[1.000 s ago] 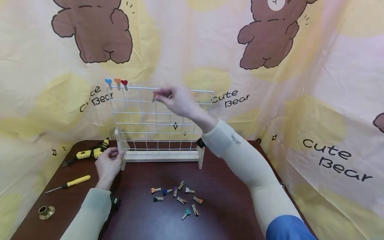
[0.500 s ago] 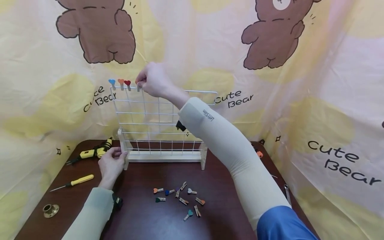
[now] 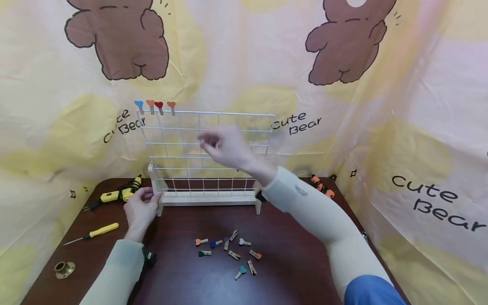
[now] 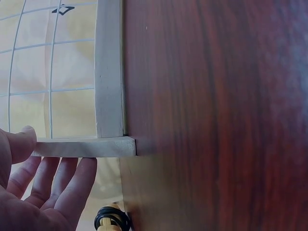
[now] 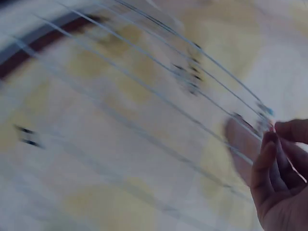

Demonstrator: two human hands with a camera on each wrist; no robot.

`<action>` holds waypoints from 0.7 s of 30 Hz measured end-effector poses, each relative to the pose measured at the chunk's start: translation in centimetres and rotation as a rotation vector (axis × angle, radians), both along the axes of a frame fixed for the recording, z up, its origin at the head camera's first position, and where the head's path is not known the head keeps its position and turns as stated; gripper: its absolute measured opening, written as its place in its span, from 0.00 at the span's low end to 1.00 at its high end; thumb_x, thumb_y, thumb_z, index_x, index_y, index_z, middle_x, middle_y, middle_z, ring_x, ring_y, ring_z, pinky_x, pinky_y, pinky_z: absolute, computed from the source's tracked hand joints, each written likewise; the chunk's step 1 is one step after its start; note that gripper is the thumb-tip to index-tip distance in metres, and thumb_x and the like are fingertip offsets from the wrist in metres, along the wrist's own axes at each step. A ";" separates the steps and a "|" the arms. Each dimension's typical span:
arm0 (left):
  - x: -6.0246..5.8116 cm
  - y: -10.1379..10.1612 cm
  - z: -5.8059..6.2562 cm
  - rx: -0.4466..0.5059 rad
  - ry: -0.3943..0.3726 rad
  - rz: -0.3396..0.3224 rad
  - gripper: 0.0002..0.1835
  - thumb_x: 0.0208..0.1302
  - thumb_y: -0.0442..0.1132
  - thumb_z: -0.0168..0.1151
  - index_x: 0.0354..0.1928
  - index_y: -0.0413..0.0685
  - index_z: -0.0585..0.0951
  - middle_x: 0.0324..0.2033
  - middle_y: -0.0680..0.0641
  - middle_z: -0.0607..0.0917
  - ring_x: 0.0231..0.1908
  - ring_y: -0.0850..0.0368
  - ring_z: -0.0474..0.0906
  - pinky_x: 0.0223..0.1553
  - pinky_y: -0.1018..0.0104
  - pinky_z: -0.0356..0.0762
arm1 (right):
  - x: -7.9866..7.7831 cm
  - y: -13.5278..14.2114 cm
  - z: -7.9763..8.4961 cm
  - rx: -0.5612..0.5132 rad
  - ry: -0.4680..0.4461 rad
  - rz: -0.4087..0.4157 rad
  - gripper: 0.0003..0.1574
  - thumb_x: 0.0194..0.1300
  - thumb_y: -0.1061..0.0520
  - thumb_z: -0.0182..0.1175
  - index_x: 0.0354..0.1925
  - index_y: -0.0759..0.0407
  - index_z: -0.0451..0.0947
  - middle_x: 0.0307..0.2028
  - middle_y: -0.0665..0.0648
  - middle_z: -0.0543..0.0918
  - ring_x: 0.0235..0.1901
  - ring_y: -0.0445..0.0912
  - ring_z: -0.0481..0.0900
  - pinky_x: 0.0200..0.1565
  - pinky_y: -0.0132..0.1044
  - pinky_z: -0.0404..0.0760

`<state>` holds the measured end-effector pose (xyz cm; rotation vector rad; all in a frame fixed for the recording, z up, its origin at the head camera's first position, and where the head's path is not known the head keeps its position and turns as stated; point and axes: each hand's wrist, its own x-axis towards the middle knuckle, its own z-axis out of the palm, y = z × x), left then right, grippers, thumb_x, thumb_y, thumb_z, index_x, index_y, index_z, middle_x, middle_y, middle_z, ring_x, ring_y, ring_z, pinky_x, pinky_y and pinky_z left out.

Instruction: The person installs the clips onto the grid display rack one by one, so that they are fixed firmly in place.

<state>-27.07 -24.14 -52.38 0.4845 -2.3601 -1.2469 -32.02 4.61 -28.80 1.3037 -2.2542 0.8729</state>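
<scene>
A white wire grid [image 3: 244, 114] stands upright in a pale wooden stand [image 3: 209, 200]. My left hand [image 3: 140, 208] grips the stand's left foot; in the left wrist view the thumb lies on one side of the wood [image 4: 86, 147] and the fingers on the other. Clipped along the grid's top bar at the left are several heart pegs: blue [image 3: 139, 103], orange [image 3: 150, 103], red [image 3: 159, 105] and another orange peg [image 3: 171, 104]. In front of the grid, blurred, my right hand [image 3: 228, 146] has loosely bent fingers and no visible thing in them.
Several loose heart clothespins lie mid-table, among them a teal peg [image 3: 242, 270] and a white peg [image 3: 244, 242]. At left are a yellow corded tool [image 3: 114, 195], a screwdriver [image 3: 103, 229] and a brass flange [image 3: 64, 269]. An orange tool [image 3: 322, 186] lies back right.
My right hand put an orange heart peg on the top bar beside the red one, let go, and moved down and right. The left hand stays on the stand.
</scene>
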 end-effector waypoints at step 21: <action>-0.1 0.0 -0.2 -0.024 0.021 0.003 0.19 0.71 0.50 0.70 0.55 0.44 0.87 0.45 0.40 0.92 0.44 0.45 0.91 0.38 0.70 0.77 | 1.7 8.6 -23.3 0.726 -0.196 0.154 0.08 0.62 0.53 0.77 0.41 0.42 0.93 0.33 0.38 0.84 0.29 0.26 0.75 0.34 0.21 0.72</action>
